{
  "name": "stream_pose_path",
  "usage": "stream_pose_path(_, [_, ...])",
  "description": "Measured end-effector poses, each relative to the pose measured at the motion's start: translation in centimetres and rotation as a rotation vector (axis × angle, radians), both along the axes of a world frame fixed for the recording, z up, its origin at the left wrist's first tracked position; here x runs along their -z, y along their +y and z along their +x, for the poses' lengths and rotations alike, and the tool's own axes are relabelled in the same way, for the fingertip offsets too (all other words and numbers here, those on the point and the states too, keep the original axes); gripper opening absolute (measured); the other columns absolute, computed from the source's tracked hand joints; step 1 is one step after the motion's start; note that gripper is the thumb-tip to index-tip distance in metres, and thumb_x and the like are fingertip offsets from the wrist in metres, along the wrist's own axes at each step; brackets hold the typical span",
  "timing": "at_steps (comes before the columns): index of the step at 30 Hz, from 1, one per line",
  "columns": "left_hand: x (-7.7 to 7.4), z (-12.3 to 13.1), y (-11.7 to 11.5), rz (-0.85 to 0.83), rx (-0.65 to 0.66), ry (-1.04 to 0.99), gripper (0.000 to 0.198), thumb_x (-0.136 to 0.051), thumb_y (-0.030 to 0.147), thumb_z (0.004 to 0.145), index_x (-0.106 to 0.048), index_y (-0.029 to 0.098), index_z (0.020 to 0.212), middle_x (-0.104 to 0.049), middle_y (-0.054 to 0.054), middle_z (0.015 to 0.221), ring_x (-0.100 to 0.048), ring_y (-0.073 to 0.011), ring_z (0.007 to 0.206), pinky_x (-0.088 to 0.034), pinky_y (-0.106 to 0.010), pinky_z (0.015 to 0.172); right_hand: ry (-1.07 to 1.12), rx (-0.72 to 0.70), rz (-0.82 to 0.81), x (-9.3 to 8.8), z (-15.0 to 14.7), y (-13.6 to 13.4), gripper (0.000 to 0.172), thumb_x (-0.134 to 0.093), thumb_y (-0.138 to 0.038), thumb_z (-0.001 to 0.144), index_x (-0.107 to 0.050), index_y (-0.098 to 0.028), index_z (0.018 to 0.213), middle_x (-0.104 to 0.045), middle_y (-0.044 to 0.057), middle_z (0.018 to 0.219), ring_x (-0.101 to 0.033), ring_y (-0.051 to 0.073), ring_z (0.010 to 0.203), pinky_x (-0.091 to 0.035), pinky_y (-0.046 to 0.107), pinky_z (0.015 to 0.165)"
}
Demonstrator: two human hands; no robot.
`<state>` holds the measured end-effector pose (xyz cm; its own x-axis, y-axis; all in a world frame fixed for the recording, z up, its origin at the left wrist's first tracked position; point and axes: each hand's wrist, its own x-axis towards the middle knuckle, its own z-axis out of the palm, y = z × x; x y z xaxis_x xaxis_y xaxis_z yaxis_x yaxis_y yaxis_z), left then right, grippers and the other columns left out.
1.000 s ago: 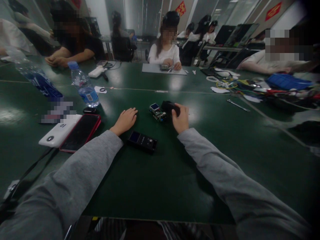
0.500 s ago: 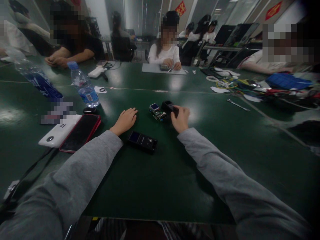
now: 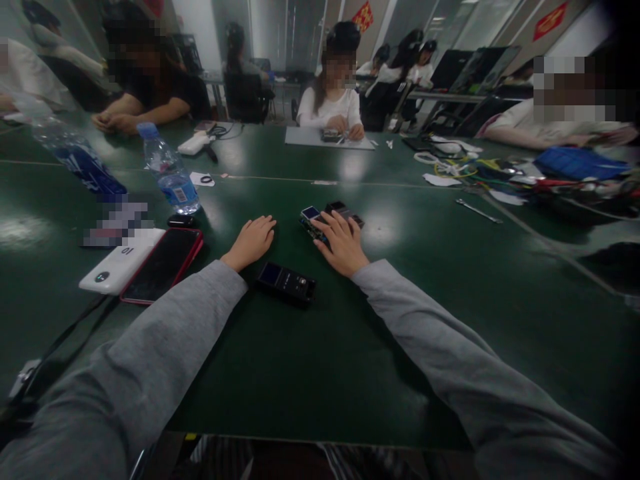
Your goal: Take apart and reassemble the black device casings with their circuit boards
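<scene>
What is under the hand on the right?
The right hand lies spread over a small circuit board. The board's blue screen end pokes out at the far side, beside a black casing. The rest of the board is covered.

This is looking like an electronics assembly workshop. Several people are sitting around a long dark green desk [image 3: 320,347]. Under the fingers of the right hand [image 3: 340,243], a small green circuit board with a blue screen [image 3: 310,215] is lying beside a black plastic casing [image 3: 346,211]. Far to the right of that hand, a tangle of coloured wires [image 3: 477,170], a blue plastic tray [image 3: 575,163] and a thin metal tool [image 3: 477,211] are lying across the desk. Straight beyond the hand, a person in a white top [image 3: 330,107] is handling a small device on a grey mat [image 3: 305,138]. Further back, more people are sitting near dark monitors [image 3: 450,67] among glass partitions [image 3: 295,30].
</scene>
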<state>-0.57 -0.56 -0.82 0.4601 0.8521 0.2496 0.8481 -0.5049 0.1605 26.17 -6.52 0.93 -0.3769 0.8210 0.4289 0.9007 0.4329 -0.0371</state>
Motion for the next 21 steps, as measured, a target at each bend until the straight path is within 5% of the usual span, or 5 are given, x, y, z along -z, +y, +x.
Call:
stream_pose_path(7, [-0.1,0.0,0.1,-0.018,0.002,0.002,0.045,-0.034,0.028,0.105,-0.048,0.017,0.147,-0.045,-0.012,0.157,-0.041,-0.0272,0.146,-0.033,-0.051,0.12,0.047,0.135,0.006,0.7,0.5,0.6,0.054,-0.042,-0.04,0.101,-0.036,-0.028,0.153,-0.022,0.009,0.165,-0.018,0.033,0.151,-0.017,0.06,0.12])
stream_pose_path(21, [0.0,0.0,0.0,-0.006,0.001,0.008,0.046,-0.033,0.029,0.106,-0.048,0.015,0.147,-0.045,-0.012,0.157,-0.04,-0.0275,0.146,-0.033,-0.051,0.12,0.078,0.103,0.007,0.6,-0.1,1.3,0.053,-0.032,-0.029,0.102,-0.037,-0.02,0.153,-0.047,0.01,0.152,-0.036,0.027,0.144,-0.013,0.057,0.123])
